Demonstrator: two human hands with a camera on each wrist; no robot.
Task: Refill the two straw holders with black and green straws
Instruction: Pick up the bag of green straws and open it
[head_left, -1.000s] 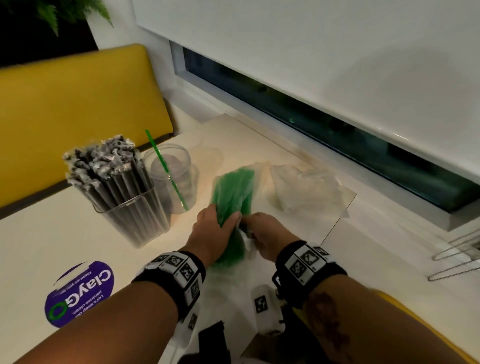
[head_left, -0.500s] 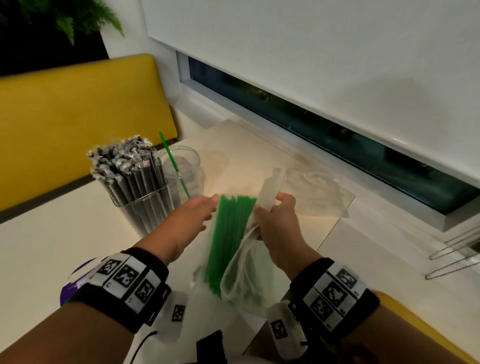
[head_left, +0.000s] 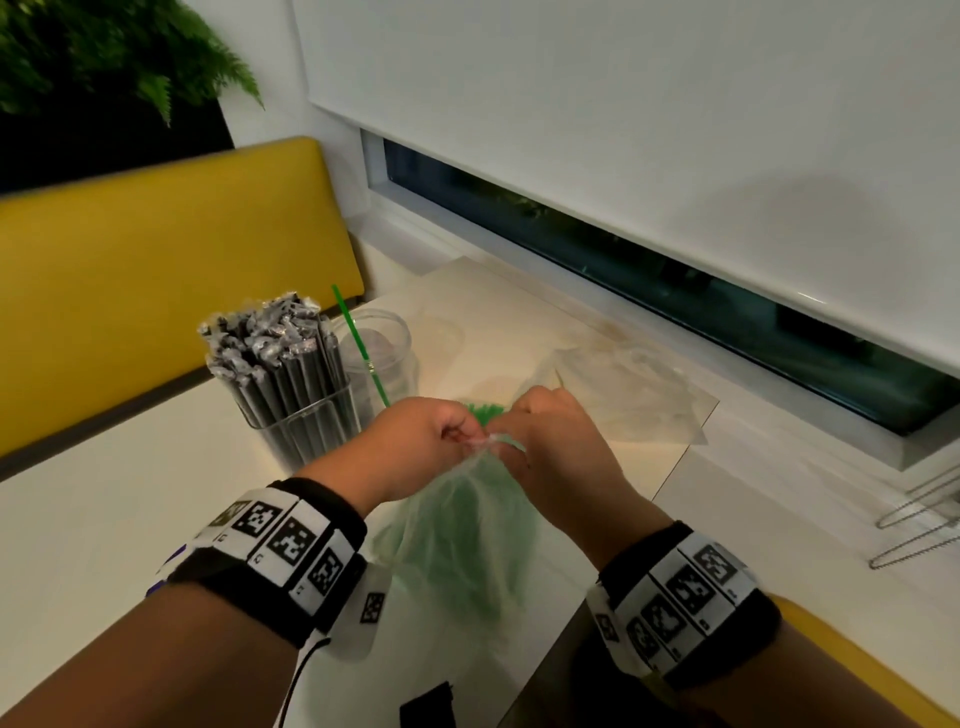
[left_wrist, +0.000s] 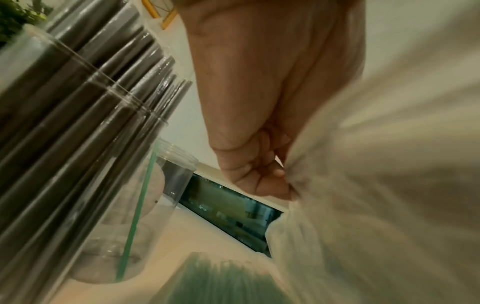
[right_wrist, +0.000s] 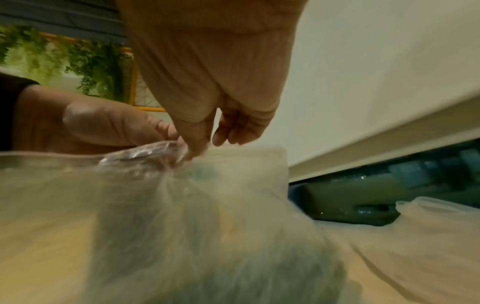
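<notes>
A clear plastic bag of green straws (head_left: 457, 525) hangs between my hands above the table. My left hand (head_left: 415, 441) and right hand (head_left: 550, 436) both pinch the bag's gathered top edge (head_left: 491, 441). In the left wrist view my left hand (left_wrist: 262, 174) pinches the bag (left_wrist: 363, 185), and green straws (left_wrist: 221, 283) show blurred below. The right wrist view has my right hand (right_wrist: 207, 131) pinching the crumpled bag (right_wrist: 182, 195). One clear holder (head_left: 306, 421) is packed with wrapped black straws. The other holder (head_left: 379, 358) contains a single green straw (head_left: 358, 343).
An empty clear bag (head_left: 623, 395) lies on the table by the window sill. A yellow seat back (head_left: 156, 260) stands behind the holders. A wire rack (head_left: 919, 525) sits at the right edge. A purple sticker (head_left: 166, 571) peeks out beside my left wrist.
My hands have come together and lifted the bag by its top, so the green straws now hang inside it. Before, the hands were apart, spreading the bag open on the table.
</notes>
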